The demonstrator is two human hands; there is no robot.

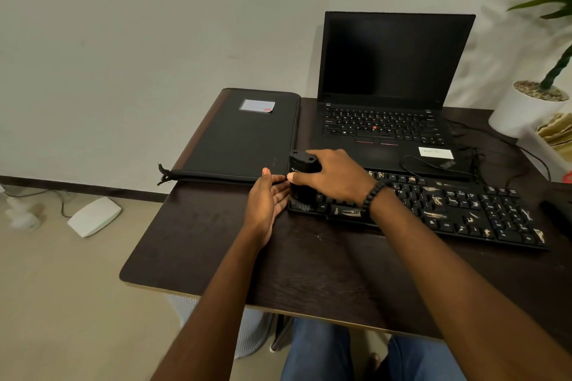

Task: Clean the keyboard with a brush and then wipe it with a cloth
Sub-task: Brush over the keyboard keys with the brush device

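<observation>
A black keyboard [458,210] lies across the dark table, with pale crumbs and scraps scattered over its keys. My right hand [332,176] grips a black cylindrical brush [301,170] that stands on the keyboard's left end, bristles down on the keys. My left hand [269,199] is held flat against the keyboard's left edge, fingers straight and palm turned towards the brush. No cloth is in view.
An open black laptop [390,96] stands behind the keyboard, with cables [483,148] trailing to its right. A black sleeve [244,136] lies at the table's far left. A white plant pot [523,108] sits at the far right. The table's front edge [278,308] is near my knees.
</observation>
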